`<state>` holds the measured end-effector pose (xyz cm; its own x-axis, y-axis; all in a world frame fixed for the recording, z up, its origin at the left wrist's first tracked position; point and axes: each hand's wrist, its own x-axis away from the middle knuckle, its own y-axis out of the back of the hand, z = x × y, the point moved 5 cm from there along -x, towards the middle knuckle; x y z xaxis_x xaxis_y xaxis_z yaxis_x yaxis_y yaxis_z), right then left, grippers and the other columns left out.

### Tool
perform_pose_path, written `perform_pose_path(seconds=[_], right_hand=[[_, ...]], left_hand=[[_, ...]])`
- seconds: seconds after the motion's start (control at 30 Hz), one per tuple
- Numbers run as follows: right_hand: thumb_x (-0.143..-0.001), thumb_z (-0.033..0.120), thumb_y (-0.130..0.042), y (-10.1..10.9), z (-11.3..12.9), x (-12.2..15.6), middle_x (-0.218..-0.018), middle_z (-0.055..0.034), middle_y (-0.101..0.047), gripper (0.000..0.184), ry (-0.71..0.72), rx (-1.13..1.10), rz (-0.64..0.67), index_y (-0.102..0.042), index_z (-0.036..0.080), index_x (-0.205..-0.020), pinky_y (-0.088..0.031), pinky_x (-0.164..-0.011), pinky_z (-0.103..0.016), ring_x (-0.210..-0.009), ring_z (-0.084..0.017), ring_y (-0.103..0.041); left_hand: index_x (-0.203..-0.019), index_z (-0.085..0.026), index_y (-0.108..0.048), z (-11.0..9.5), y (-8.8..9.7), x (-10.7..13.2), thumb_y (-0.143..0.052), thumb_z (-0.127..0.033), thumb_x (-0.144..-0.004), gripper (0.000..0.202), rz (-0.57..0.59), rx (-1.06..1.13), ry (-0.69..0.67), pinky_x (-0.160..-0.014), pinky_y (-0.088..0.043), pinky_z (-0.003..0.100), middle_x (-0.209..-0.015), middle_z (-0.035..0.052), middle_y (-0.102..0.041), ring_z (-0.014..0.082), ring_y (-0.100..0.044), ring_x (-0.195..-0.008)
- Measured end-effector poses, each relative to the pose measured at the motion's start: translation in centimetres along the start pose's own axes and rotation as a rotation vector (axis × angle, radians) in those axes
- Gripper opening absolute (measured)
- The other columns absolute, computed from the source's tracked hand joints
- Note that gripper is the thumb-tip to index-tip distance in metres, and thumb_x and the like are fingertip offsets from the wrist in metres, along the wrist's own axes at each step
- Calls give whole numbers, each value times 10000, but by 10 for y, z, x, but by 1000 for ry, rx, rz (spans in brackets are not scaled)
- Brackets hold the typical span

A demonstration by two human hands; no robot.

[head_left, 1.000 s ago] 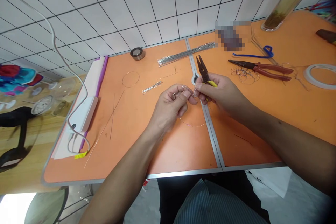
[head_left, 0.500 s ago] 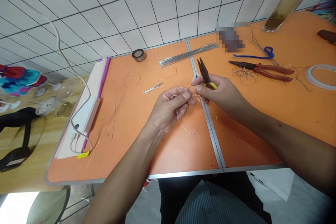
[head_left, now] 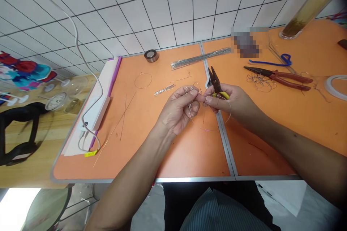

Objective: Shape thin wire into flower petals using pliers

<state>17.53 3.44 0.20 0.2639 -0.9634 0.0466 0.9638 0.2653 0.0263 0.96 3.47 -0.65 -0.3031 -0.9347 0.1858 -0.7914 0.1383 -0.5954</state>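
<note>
My left hand (head_left: 182, 107) pinches a thin, looped silvery wire (head_left: 191, 110) between thumb and forefinger. Just to its right, my right hand (head_left: 226, 99) holds pliers (head_left: 215, 79) with dark jaws and yellow handles. The jaws point up and away, slightly apart, with nothing in them. The right thumb and forefinger also close on part of the wire, and a curved length of it arcs past that hand. Small pink beads (head_left: 207, 130) hang on a strand below both hands.
Behind the hands lie a bundle of long wires (head_left: 200, 58), short wires (head_left: 164, 89), a wire ring (head_left: 143, 81) and a tape roll (head_left: 151, 56). Red-handled pliers (head_left: 290, 78) rest at right beside tangled wire. A white power strip (head_left: 97, 113) with a cable lies at left.
The beaded strand has swung rightward under the hands, and the wire now curves out past my right hand. My left fingers have shifted on the loops. The whole view has turned slightly.
</note>
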Motion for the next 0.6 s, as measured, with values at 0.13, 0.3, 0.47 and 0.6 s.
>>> perform_pose_path(seconds=[0.13,0.3,0.47,0.6], right_hand=[[-807,455,-943,-2,-5,-1,-801,-2,-707,345,-32,-88,16,-750,208,-950,-467,-619,-289,-648,-131,-572],[-714,400,-998,-5,-8,-1,-761,12,-674,378,-66,-141,0,-751,207,-926,-468,-601,-295,-634,-130,-547],[-677,347,-1007,-8,-6,0,-790,13,-668,372,-74,-158,-17,-758,210,-916,-461,-597,-287,-661,-128,-536],[-710,336,-995,-4,-6,2,-756,22,-630,340,-90,-101,-45,-770,214,-934,-454,-607,-289,-662,-129,-546]], left_hand=[[-840,-155,-679,0,1,-1,-829,-199,-892,164,-18,-8,-15,-479,-468,143,-757,20,-762,72,-657,-568],[-827,-164,-654,1,2,-2,-829,-200,-893,190,-62,-36,-9,-491,-481,149,-740,-3,-741,58,-632,-540],[-823,-165,-646,2,2,-1,-834,-232,-889,211,-80,-72,-26,-491,-471,148,-764,-2,-740,54,-631,-558],[-843,-171,-649,1,4,0,-857,-241,-864,221,-117,-101,-58,-494,-469,150,-783,-15,-731,52,-635,-569]])
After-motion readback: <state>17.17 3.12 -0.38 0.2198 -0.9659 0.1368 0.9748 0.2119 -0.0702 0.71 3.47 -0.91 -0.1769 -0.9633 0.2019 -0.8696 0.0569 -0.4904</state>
